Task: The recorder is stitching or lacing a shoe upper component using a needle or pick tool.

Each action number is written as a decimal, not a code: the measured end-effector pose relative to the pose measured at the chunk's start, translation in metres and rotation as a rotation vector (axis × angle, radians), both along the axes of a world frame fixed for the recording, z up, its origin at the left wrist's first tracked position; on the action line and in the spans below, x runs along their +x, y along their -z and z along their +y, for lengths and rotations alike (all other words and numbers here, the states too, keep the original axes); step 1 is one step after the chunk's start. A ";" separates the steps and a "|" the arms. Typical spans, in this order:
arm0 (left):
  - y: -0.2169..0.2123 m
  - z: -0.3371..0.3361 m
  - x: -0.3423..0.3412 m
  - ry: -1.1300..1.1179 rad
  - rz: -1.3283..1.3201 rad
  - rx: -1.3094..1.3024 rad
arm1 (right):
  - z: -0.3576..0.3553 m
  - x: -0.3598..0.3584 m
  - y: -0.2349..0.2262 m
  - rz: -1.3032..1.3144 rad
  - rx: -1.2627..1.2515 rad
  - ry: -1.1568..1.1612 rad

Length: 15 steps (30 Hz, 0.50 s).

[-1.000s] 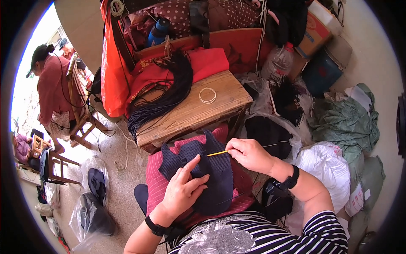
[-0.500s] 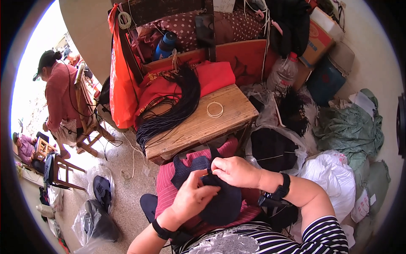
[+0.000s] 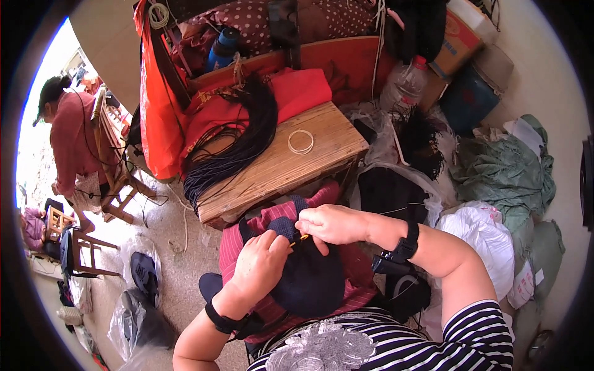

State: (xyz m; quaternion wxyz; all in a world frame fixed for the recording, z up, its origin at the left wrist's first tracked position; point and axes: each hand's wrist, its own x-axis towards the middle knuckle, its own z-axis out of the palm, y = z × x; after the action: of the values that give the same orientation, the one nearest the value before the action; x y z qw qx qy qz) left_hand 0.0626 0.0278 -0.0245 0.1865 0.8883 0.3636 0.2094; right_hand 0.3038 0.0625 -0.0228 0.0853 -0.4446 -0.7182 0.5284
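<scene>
On my lap, over a red striped cloth (image 3: 232, 250), lies a dark navy slipper (image 3: 309, 284) with a smooth rounded sole and a knitted part at its far end. My left hand (image 3: 263, 260) is closed, its fingers pinching the slipper's edge near the knitted part. Close beside it, my right hand (image 3: 331, 226) is closed too, its fingertips at a thin yellow tool (image 3: 298, 240) that crosses the gap between both hands. The tool's tip and the exact grip on it are hidden by the fingers.
Ahead stands a wooden bench (image 3: 278, 164) bearing a bundle of black cords (image 3: 257, 127) and a pale ring (image 3: 301, 142). Bagged dark footwear (image 3: 143, 272) lies on the floor at left. White (image 3: 476, 241) and green sacks (image 3: 507, 179) crowd the right. A person (image 3: 80, 142) sits far left.
Both hands have drawn together at the knitted part; my left hand's spread fingers have closed. The yellow tool now shows more plainly. The whole view has shifted slightly.
</scene>
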 end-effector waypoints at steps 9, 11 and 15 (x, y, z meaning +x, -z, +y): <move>-0.001 0.017 0.013 0.070 0.056 -0.072 | 0.006 0.003 -0.019 -0.075 0.058 -0.053; 0.003 0.014 0.013 0.095 0.019 -0.156 | 0.003 0.000 -0.018 -0.162 0.065 -0.028; 0.006 0.005 -0.001 0.142 -0.033 -0.145 | -0.003 -0.006 -0.017 -0.177 0.123 -0.021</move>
State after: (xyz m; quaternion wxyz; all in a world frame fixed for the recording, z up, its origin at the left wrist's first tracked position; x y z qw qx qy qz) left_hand 0.0616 0.0329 -0.0301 0.2707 0.8925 0.3108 0.1832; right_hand 0.2980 0.0595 -0.0062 0.0432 -0.4758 -0.7586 0.4430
